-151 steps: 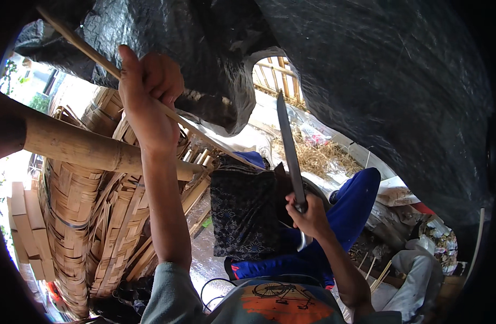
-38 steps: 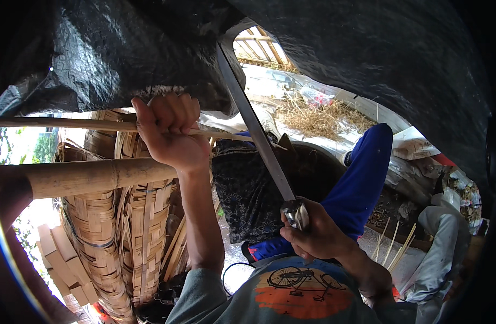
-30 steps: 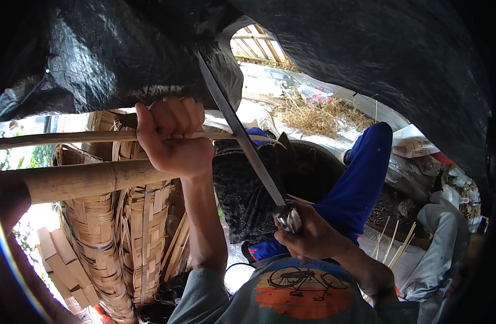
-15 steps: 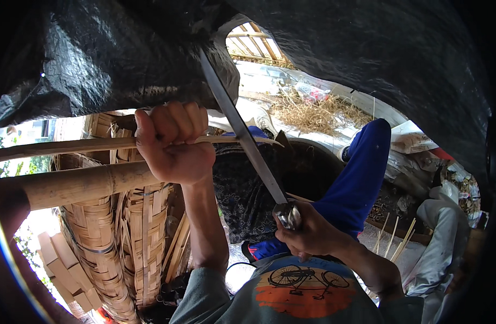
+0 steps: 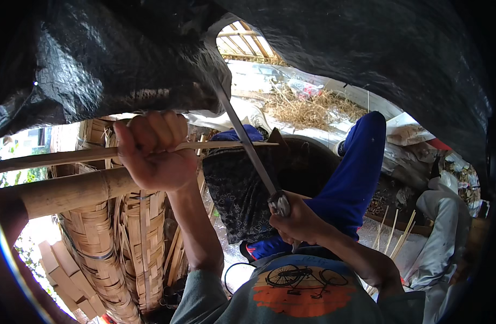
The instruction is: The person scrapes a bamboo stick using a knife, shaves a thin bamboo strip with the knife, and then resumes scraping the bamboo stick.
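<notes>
My left hand (image 5: 157, 154) is closed in a fist around a bamboo strip (image 5: 61, 158). The strip runs from the left edge, through the fist, and on past it to the right. My right hand (image 5: 301, 220) grips a long straight knife (image 5: 250, 147) by its handle, low in front of my shirt. From there the blade slants up and left, crossing the strip near its right end. Dark plastic sheeting meets the blade's far end, and I cannot see its tip clearly. Below the left fist lies a thick bamboo pole (image 5: 69, 191).
Black sheeting (image 5: 134, 59) hangs across the top. Woven bamboo baskets (image 5: 91, 237) stand at lower left beside stacked wooden blocks (image 5: 64, 272). A dark patterned cloth (image 5: 237, 194) lies by my blue-trousered leg (image 5: 356, 178). Thin sticks (image 5: 402, 237) stand at right; straw (image 5: 307, 110) lies beyond.
My left fist has shifted left and slightly down with the strip. The strip's right end, curved before, now looks straighter. My right hand and the knife have moved slightly left; the view shifted a little.
</notes>
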Demonstrator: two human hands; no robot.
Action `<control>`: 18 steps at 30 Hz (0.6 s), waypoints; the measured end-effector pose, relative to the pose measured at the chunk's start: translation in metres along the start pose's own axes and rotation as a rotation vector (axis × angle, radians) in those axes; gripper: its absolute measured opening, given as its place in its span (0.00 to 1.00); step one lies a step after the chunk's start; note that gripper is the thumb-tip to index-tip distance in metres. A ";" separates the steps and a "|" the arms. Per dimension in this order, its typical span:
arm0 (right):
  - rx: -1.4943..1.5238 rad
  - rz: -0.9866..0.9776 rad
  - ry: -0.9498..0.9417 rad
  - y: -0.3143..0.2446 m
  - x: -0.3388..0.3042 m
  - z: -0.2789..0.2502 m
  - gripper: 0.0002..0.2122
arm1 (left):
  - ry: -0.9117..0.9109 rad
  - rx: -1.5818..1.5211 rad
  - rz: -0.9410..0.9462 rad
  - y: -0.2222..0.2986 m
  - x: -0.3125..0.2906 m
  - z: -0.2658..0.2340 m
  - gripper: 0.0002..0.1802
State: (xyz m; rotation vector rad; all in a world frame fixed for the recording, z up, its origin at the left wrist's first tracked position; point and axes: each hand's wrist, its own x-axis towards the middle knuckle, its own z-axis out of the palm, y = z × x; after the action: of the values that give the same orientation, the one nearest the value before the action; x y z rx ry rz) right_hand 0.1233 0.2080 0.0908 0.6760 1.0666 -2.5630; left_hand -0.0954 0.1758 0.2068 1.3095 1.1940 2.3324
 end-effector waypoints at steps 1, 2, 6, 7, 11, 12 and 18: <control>-0.084 -0.157 -0.035 -0.006 -0.004 0.006 0.08 | 0.002 -0.027 0.009 0.002 0.000 0.001 0.26; -0.168 -0.314 -0.071 -0.009 -0.006 0.011 0.08 | 0.005 -0.027 0.004 0.004 -0.001 0.002 0.26; -0.034 -0.167 -0.025 0.009 0.004 0.012 0.08 | 0.001 -0.064 -0.018 0.003 -0.002 0.000 0.26; 0.014 -0.066 -0.009 0.011 0.011 -0.001 0.07 | -0.004 -0.114 -0.035 0.003 -0.001 0.001 0.26; 0.077 0.085 -0.044 0.019 0.020 -0.021 0.05 | -0.158 -0.004 -0.100 0.005 -0.004 -0.008 0.25; 0.066 0.070 -0.080 0.020 0.017 -0.021 0.06 | -0.156 -0.037 -0.102 0.006 -0.001 -0.007 0.25; -0.081 -0.093 0.050 0.002 -0.008 -0.035 0.07 | 0.077 0.195 -0.020 0.003 0.003 -0.014 0.33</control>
State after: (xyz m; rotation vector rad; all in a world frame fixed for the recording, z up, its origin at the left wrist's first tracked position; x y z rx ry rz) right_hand 0.1418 0.2326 0.0725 0.6891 1.2386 -2.5770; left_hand -0.1078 0.1680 0.2072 1.2692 1.4847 2.3203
